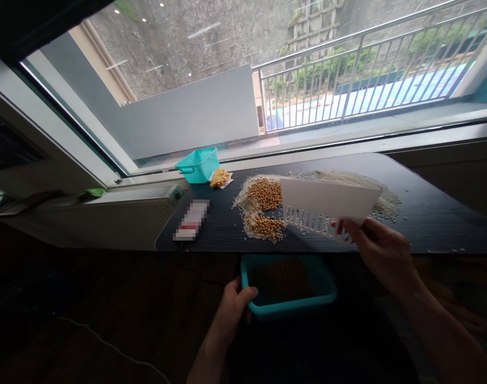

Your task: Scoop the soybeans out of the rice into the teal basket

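My right hand is closed on one end of a white plate with a row of slots, held tilted just above the dark table. Beside the plate's left edge lie round tan beans, mixed with and ringed by white grains that look like rice. Behind the plate spreads a bigger pile of the pale grains, partly hidden by it. Below the table's front edge, my left hand grips the rim of a turquoise basin, thumb on top. Brownish beans cover its shaded bottom.
Another turquoise basin stands at the table's back left, beside yellow pieces on white paper. A blurred-out flat object lies at the left of the table. A window with a railing rises behind; a radiator is left.
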Motion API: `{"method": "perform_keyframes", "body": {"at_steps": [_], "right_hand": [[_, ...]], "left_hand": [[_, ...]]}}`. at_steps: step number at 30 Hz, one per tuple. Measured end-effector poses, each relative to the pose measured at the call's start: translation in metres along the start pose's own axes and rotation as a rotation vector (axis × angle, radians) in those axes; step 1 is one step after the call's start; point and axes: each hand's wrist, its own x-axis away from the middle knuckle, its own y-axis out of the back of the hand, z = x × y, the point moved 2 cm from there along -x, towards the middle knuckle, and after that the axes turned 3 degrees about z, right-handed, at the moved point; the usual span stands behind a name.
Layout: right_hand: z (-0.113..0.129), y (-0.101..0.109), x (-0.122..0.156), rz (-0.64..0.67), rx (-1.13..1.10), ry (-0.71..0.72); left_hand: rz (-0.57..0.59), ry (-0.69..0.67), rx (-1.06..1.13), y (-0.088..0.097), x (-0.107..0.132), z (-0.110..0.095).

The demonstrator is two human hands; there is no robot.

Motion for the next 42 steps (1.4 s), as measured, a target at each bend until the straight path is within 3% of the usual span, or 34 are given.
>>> {"method": "perform_keyframes", "body": {"at_steps": [8,42], "right_hand": [[-0.002,-0.003,0.001,0.028,-0.077,-0.116],[0.008,-0.01,0.008,0.118,-0.21,-0.215]], "left_hand": [[0.003,0.002,0.012,0.001,0.0,-0.002],[0.029,-0.025,0.012,0.002,0.002,-0.004]]}}
